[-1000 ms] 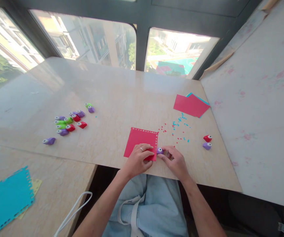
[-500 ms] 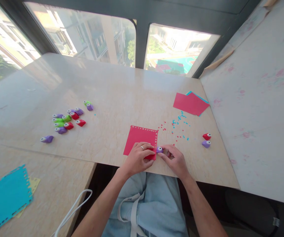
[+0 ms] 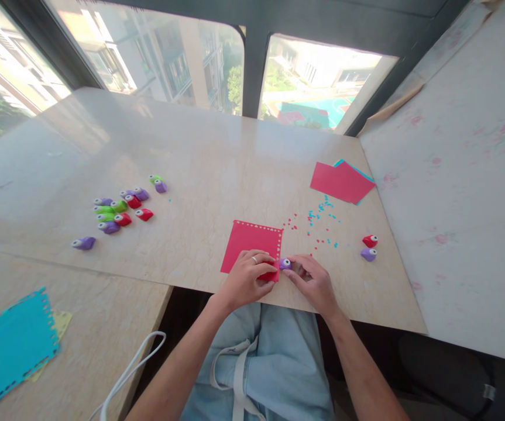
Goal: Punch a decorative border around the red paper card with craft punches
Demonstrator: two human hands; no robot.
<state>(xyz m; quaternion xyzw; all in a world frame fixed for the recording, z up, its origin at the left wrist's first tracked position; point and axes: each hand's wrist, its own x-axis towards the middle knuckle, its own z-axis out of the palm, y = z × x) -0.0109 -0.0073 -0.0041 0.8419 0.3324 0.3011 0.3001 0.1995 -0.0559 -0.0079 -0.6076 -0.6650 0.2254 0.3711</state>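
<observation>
Purple punch [image 3: 286, 264] in snug right grip [image 3: 312, 280]

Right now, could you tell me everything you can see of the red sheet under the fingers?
The red sheet looks like plain paper or thin card, four-sided, lying on the pale table near its front edge. Small holes, pale against the red, run in a row along its far edge and down its right edge; their shapes are hard to make out. The left grip rests over its near right part, hiding some of it. At its right edge is a purple punch, held by the right grip.
</observation>
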